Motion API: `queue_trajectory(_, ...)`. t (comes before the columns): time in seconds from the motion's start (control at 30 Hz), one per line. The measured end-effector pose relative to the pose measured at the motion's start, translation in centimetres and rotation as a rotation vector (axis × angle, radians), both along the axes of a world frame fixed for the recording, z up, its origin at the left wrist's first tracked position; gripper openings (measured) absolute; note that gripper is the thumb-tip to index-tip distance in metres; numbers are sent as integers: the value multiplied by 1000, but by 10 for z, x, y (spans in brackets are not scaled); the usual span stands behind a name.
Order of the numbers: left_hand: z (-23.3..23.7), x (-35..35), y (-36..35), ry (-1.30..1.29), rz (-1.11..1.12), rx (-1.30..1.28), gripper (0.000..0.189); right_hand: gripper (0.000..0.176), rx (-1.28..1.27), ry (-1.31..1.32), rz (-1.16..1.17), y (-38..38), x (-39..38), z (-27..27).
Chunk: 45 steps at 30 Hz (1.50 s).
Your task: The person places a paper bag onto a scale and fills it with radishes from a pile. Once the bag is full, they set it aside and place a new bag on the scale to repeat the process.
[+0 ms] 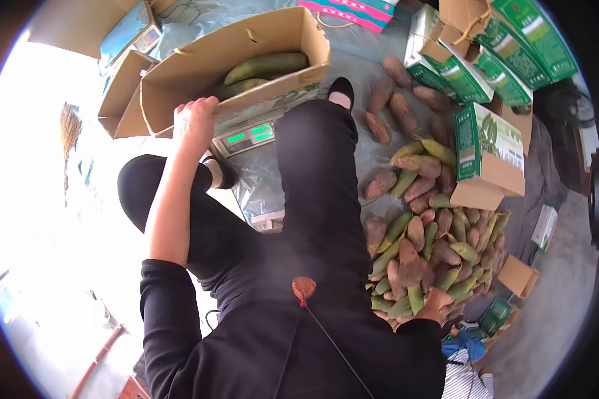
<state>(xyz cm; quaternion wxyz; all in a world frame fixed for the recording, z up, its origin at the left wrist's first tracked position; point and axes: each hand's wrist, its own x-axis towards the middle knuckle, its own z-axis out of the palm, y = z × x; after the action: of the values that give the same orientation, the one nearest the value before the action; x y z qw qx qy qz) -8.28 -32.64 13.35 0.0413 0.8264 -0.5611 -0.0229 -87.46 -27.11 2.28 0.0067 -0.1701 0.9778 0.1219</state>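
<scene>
A black top [259, 352] fills the foreground, with a reddish-brown pendant [303, 288] on it. The left hand [194, 121] grasps the near rim of an open cardboard box [206, 60], its fingers curled over the edge toward the box's left end. Inside, to the right of that hand and apart from it, lie two long green vegetables [266, 65]. Just below the box and beside the hand shows a scale [249, 138] with lit green digits. The right hand [436, 300] is down at the near side of a pile of green and reddish-brown produce [412, 266], pieces close around it; whether it grips one, I cannot tell. Past the pile, a green-and-white carton [469, 143] rests with its flaps open. Farther off, a broom [70, 133] is at the far left.
</scene>
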Motion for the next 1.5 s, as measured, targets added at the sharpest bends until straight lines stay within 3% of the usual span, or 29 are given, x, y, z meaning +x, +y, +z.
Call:
queue_trajectory(0.07, 3, -1, 1, 21, 13, 40, 24, 76, -86, 17, 38, 1, -10, -5)
queue_trajectory(0.13, 2, -2, 2, 37, 11, -5, 25, 69, -311, -425, -263, -11, -8, 2)
queue_trajectory(0.17, 2, -2, 2, 35, 24, -10, 25, 48, -490, -390, -405, -14, 1, -3)
queue_trajectory(0.27, 7, -3, 0, 33, 39, 48, 24, 44, -696, -638, -568, -11, 11, -10)
queue_trajectory(0.33, 13, -7, 3, 70, 49, 41, 23, 37, -734, -643, -603, -15, 39, -1)
queue_trajectory(0.4, 20, -8, 9, 51, 41, -27, 18, 33, -932, -929, -585, -11, 47, -3)
queue_trajectory(0.43, 26, -8, 12, 39, 56, -34, 19, 33, -931, -932, -583, -12, 64, 4)
queue_trajectory(0.53, 41, -5, 16, 22, 113, -13, 22, 34, -953, -1054, -442, -33, 124, 37)
queue_trajectory(0.6, 46, -2, 18, 16, 154, 20, 23, 34, -966, -1155, -32, -56, 163, 54)
queue_trajectory(0.67, 47, -1, 21, 30, 187, 36, 22, 49, -938, -1324, 99, -93, 188, 64)
queue_trajectory(0.73, 47, 1, 23, 36, 187, 32, 22, 55, -777, -1341, 268, -137, 232, 91)
queue_trajectory(0.8, 46, 2, 25, 43, 187, 33, 21, 59, -812, -1511, 520, -176, 292, 123)
queue_trajectory(0.93, 47, 1, 26, 39, 175, 23, 20, 53, -635, -1474, 1174, -237, 415, 202)
queue_trajectory(1.07, 48, 2, 26, 20, 162, 35, 18, 43, -483, -1444, 1761, -264, 530, 248)
queue_trajectory(1.1, 46, 3, 25, 22, 156, 27, 18, 44, -451, -1601, 1739, -261, 559, 252)
queue_trajectory(1.17, 45, 4, 23, 20, 140, 35, 19, 40, -425, -1063, 2127, -254, 611, 256)
queue_trajectory(1.2, 42, 6, 23, 39, 128, 23, 20, 41, -173, -818, 2140, -236, 638, 274)
queue_trajectory(1.23, 42, 6, 22, 56, 129, 29, 20, 40, -201, -868, 2207, -230, 655, 268)
queue_trajectory(1.33, 44, 5, 21, 100, 146, 27, 19, 48, -432, -1085, 2273, -226, 667, 255)
queue_trajectory(1.37, 43, 6, 22, 107, 138, 19, 19, 43, -597, -1156, 2296, -231, 661, 246)
queue_trajectory(1.4, 44, 7, 22, 111, 123, 18, 19, 38, -558, -1288, 2248, -240, 649, 248)
queue_trajectory(1.47, 44, 6, 22, 129, 142, 50, 18, 29, -498, -1301, 2095, -264, 610, 237)
queue_trajectory(1.5, 44, 6, 23, 63, 114, 33, 19, 31, -471, -1380, 1986, -280, 586, 222)
